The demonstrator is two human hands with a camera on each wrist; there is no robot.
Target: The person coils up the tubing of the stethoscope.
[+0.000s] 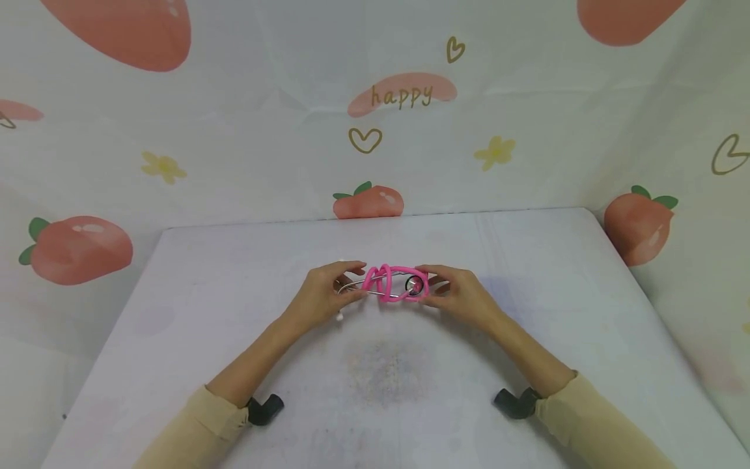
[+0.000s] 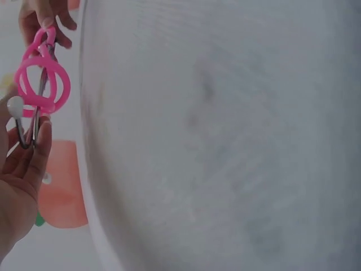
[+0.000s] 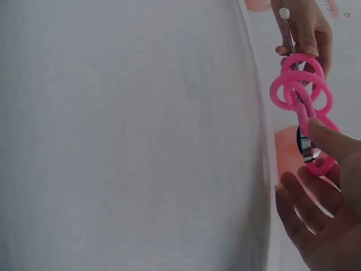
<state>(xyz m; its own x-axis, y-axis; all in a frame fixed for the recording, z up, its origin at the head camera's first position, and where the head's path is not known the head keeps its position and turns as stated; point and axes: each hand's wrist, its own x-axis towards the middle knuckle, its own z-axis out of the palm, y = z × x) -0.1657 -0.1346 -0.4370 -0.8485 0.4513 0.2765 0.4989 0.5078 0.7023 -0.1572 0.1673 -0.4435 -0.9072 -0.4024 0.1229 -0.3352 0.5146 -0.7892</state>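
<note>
A stethoscope with coiled pink tubing [image 1: 387, 283] is held up between both hands, over the middle of the white table. My left hand [image 1: 319, 296] grips its metal ear tubes [image 2: 35, 132] at the left end, thumb and fingertips near the first pink loop. White ear tips [image 1: 340, 317] stick out beside that hand; one ear tip [image 3: 284, 13] shows at the top in the right wrist view. With thumb and fingers, my right hand [image 1: 463, 294] pinches the right end of the pink loop. Next to it, the round metal chest piece [image 1: 413, 284] sits within the tubing.
The white tabletop [image 1: 281, 391] bears a greyish worn patch [image 1: 387, 371] in front of the hands. Behind it hangs a white cloth backdrop [image 1: 263, 130] printed with peaches, flowers and hearts. Black wrist mounts [image 1: 265, 410] stick out of both beige sleeves [image 1: 202, 423].
</note>
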